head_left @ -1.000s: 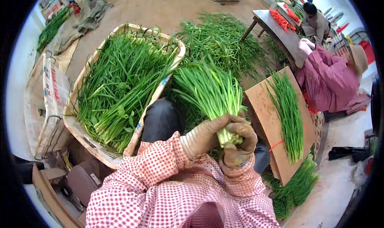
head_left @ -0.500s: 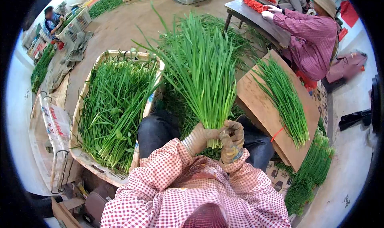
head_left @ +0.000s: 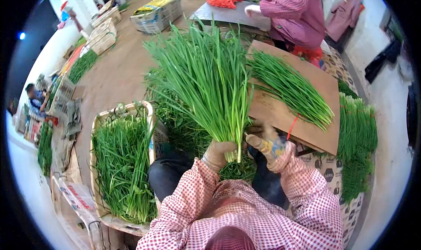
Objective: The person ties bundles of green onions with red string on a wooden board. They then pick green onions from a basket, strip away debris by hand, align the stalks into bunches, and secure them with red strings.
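A fanned bunch of long green stalks (head_left: 210, 79) stands upright in front of me, its pale stem ends low. My left hand (head_left: 219, 154), in a dirty light glove, is closed round those stem ends. Just right of the stems is my right hand (head_left: 266, 141), gloved too, fingers apart and somewhat blurred, with nothing visible in it. Beyond it a brown board (head_left: 322, 140) bears a smaller bunch (head_left: 291, 85) lying flat. A red tie (head_left: 293, 126) lies across the board's near edge, by my right wrist.
A crate (head_left: 151, 151) of greens stands on the left. Loose greens (head_left: 175, 123) lie on the floor ahead. More bunches (head_left: 357, 140) lie at the right. A co-worker in a purple checked top (head_left: 298, 15) reaches over a low table (head_left: 210, 14) with red ties (head_left: 223, 2).
The view has swung right. My right hand has come away from the stem ends and opened, while the left keeps hold. The bunch has spread out and leans left.
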`<state>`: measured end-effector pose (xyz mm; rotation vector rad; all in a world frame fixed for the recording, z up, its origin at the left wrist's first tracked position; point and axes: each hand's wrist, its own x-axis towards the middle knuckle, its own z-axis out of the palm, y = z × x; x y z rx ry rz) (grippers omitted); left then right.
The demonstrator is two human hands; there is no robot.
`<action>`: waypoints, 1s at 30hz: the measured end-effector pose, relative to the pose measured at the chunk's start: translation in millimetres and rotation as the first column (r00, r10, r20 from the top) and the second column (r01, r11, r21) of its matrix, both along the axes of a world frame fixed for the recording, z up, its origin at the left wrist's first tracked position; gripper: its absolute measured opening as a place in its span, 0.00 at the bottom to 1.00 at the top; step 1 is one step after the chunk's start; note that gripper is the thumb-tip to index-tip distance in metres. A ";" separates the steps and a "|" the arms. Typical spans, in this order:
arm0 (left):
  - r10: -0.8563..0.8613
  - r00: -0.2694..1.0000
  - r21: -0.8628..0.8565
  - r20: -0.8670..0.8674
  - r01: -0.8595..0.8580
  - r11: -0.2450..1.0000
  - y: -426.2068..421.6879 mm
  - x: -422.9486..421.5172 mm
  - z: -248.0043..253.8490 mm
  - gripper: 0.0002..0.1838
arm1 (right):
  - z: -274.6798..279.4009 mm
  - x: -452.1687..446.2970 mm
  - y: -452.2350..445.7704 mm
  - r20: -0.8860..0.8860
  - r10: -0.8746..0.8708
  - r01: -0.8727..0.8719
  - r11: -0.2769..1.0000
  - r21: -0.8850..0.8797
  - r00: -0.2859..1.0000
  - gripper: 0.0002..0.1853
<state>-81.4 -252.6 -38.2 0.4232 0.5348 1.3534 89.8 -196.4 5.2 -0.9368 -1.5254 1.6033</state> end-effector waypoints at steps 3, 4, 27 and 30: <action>-0.104 0.991 -0.042 -0.082 0.101 0.994 5.6 17.6 9.6 0.34 | 13.4 4.1 5.6 -0.238 0.159 -0.233 0.915 -0.328 0.958 0.40; -0.167 0.983 -0.028 -0.070 0.165 0.986 7.9 20.7 -5.0 0.35 | -5.4 7.2 15.6 -0.234 0.246 -0.319 0.876 -0.362 0.941 0.37; -0.124 0.905 -0.207 -0.407 0.041 0.977 -36.5 6.7 -8.8 0.30 | -155.2 -44.5 30.7 -0.835 0.298 -0.728 0.666 -0.165 0.462 0.29; -0.100 0.979 -0.099 -0.177 0.084 0.992 -44.6 -0.5 4.0 0.33 | -101.9 -53.1 23.1 -0.415 0.615 -0.679 0.734 -0.009 0.671 0.26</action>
